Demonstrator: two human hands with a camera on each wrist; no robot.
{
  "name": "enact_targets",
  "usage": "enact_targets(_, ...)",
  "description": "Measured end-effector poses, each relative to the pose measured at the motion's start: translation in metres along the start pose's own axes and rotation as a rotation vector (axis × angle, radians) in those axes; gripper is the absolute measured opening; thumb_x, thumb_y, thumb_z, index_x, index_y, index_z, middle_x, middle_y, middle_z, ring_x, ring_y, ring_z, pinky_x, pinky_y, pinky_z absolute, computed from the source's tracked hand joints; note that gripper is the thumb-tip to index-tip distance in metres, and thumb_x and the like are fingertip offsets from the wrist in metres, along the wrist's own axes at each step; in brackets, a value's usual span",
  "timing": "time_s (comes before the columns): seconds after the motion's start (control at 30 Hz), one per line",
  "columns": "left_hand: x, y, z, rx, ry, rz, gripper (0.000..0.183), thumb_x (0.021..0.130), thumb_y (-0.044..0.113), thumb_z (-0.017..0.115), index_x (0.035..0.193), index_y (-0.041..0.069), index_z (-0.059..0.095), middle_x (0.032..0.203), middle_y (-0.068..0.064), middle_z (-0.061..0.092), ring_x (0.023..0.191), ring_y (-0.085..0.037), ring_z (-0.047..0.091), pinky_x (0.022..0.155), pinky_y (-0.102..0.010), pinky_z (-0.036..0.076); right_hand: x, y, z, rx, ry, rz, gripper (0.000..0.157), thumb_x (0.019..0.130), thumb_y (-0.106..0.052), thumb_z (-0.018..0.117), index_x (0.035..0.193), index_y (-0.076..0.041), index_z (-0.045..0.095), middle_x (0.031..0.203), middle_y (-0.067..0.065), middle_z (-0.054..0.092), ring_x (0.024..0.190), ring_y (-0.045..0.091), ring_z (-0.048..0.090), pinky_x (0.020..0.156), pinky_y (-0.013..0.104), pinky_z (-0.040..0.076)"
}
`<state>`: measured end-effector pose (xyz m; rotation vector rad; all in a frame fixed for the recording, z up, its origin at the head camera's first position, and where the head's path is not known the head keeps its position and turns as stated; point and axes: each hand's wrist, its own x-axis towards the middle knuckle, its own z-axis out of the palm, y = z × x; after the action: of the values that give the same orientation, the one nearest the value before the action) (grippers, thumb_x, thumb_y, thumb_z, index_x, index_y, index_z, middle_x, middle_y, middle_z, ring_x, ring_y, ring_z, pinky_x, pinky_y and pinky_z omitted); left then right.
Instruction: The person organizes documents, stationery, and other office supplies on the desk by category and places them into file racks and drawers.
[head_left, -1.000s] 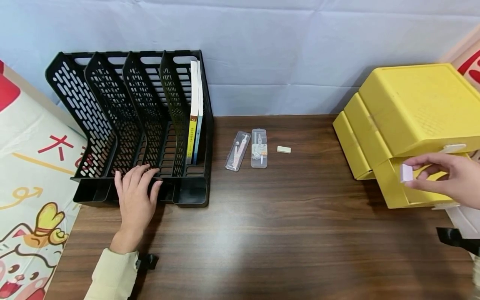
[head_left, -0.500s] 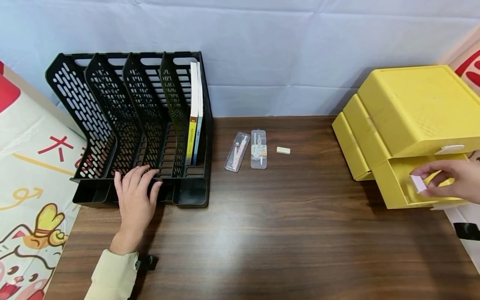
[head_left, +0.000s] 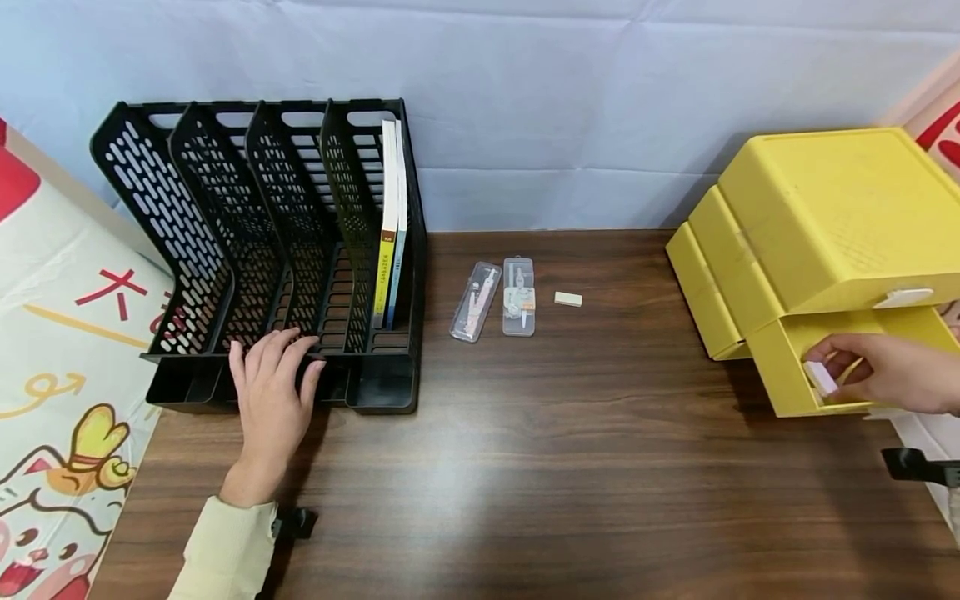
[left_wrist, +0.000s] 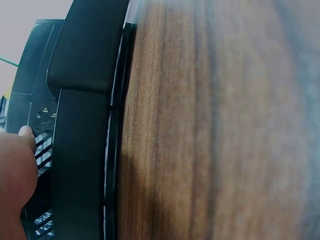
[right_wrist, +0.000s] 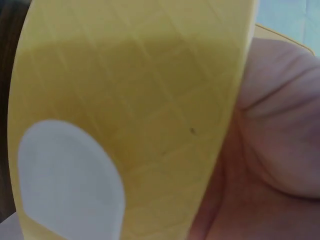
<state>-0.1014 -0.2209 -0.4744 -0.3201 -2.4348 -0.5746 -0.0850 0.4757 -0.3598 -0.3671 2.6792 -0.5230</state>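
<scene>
My right hand (head_left: 892,372) pinches a small pale eraser (head_left: 821,378) between thumb and fingers, inside the pulled-out drawer (head_left: 776,367) of a yellow drawer unit (head_left: 862,208). The eraser tilts close to the drawer's left wall. In the right wrist view the yellow drawer front (right_wrist: 150,100) with its white handle (right_wrist: 70,175) hides the fingertips. My left hand (head_left: 272,392) rests with relaxed fingers on the front edge of a black file rack (head_left: 382,392). From the left wrist, the thumb (left_wrist: 26,132) shows beside the rack's front tray (left_wrist: 80,165).
Two slim books (head_left: 387,242) stand in the rack's right-hand compartment. On the wooden table (head_left: 525,467) lie two clear plastic cases, one with a compass (head_left: 476,302) and one with small parts (head_left: 519,297), plus a white eraser (head_left: 567,298).
My right hand has carried the eraser from above the drawer's left side down into the drawer, first rightward, then back left and lower. The left hand has stayed in place.
</scene>
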Motion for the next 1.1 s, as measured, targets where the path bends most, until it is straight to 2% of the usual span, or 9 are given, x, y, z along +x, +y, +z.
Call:
enact_targets(0.13,0.000,0.000,0.000,-0.007,0.007,-0.003,0.030,0.095,0.022,0.069,0.121,0.006,0.068,0.131,-0.019,0.062,0.128,-0.043,0.048,0.118,-0.064,0.007,0.001,-0.001,-0.002,-0.015,0.001,0.033,0.035,0.077,0.014,0.078,0.107,0.015,0.060,0.089,0.004,0.062,0.073,-0.010,0.050,0.059,0.024,0.051)
enact_targets(0.3,0.001,-0.002,0.001,0.013,-0.012,0.002,0.031,0.097,0.025,0.065,0.121,0.006,0.067,0.132,-0.019,0.061,0.128,-0.044,0.048,0.118,-0.064,0.007,0.003,-0.003,-0.002,-0.003,0.044,0.056,0.035,0.079,0.012,0.076,0.111,0.016,0.060,0.085,0.001,0.061,0.071,-0.007,0.050,0.058,0.024,0.048)
enact_targets(0.4,0.000,-0.003,0.001,0.022,-0.016,0.001,0.032,0.098,0.027,0.064,0.121,0.006,0.067,0.132,-0.020,0.061,0.128,-0.043,0.048,0.117,-0.065,0.008,0.008,-0.006,0.001,-0.040,0.053,0.033,0.037,0.079,0.010,0.076,0.112,0.015,0.059,0.086,-0.001,0.062,0.073,-0.008,0.050,0.058,0.025,0.049)
enact_targets(0.53,0.000,-0.003,0.002,0.021,-0.014,-0.002,0.032,0.097,0.026,0.065,0.121,0.006,0.067,0.131,-0.020,0.061,0.129,-0.043,0.047,0.117,-0.066,0.008,0.010,-0.010,0.008,-0.072,0.088,-0.044,0.036,0.076,0.015,0.074,0.109,0.011,0.060,0.086,-0.005,0.059,0.074,-0.010,0.049,0.059,0.024,0.049)
enact_targets(0.67,0.000,-0.002,0.001,0.025,-0.010,0.000,0.031,0.097,0.026,0.065,0.121,0.006,0.067,0.131,-0.019,0.061,0.129,-0.043,0.048,0.116,-0.067,0.010,0.009,-0.013,0.010,-0.099,0.100,-0.081,0.034,0.077,0.017,0.071,0.109,0.009,0.060,0.089,-0.003,0.059,0.076,-0.010,0.049,0.061,0.025,0.049)
enact_targets(0.77,0.001,0.000,0.001,0.011,0.005,0.000,0.031,0.096,0.025,0.067,0.121,0.006,0.067,0.131,-0.019,0.061,0.128,-0.043,0.048,0.116,-0.067,0.010,0.007,-0.014,0.009,-0.106,0.116,-0.092,0.035,0.077,0.018,0.071,0.110,0.009,0.061,0.089,-0.005,0.059,0.076,-0.011,0.049,0.061,0.024,0.049)
enact_targets(0.97,0.000,0.001,0.001,0.003,0.010,0.002,0.032,0.098,0.028,0.064,0.121,0.006,0.067,0.130,-0.019,0.062,0.128,-0.042,0.048,0.117,-0.066,0.009,0.001,-0.021,0.002,-0.116,0.205,-0.118,0.038,0.075,0.020,0.074,0.109,0.008,0.065,0.086,-0.022,0.057,0.076,-0.011,0.052,0.064,0.014,0.045)
enact_targets(1.1,0.000,0.000,0.000,0.016,0.000,0.007,0.033,0.099,0.030,0.061,0.121,0.006,0.067,0.131,-0.020,0.061,0.128,-0.043,0.048,0.117,-0.066,0.010,-0.004,-0.028,-0.004,-0.088,0.277,-0.106,0.030,0.080,0.016,0.074,0.107,0.005,0.066,0.083,-0.026,0.057,0.074,-0.011,0.054,0.065,0.007,0.041)
